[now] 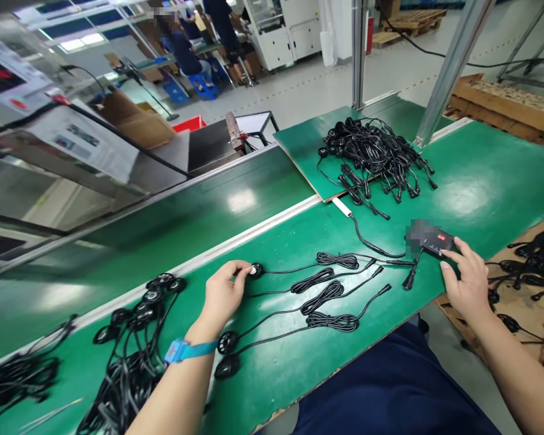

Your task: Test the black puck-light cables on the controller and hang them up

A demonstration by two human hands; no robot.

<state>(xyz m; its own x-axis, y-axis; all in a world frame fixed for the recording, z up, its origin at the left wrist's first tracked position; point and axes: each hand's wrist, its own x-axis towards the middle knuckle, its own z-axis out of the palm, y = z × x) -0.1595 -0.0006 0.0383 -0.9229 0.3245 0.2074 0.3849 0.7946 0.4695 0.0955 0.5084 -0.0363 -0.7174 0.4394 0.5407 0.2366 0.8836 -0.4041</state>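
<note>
My left hand (226, 293), a blue band on its wrist, pinches a small round black lamp head (256, 270) with something pale at the fingertips. Its cable (338, 260) is coiled and runs right to a black connector. My right hand (469, 281) has its fingers on the right end of a small black control box (437, 241) with a red display. Leads join the box to a white-ended cable (342, 207) and a loose plug (408, 279). Below lie several more coiled cables (330, 321), two with round black heads (228, 342) near my left wrist.
A heap of black cables (372, 151) rests on a raised green board (301, 142). More cables with round heads (145, 314) lie left, and others (526, 278) on cardboard at right. A metal post (456, 72) stands behind the bench. People sit and stand far back.
</note>
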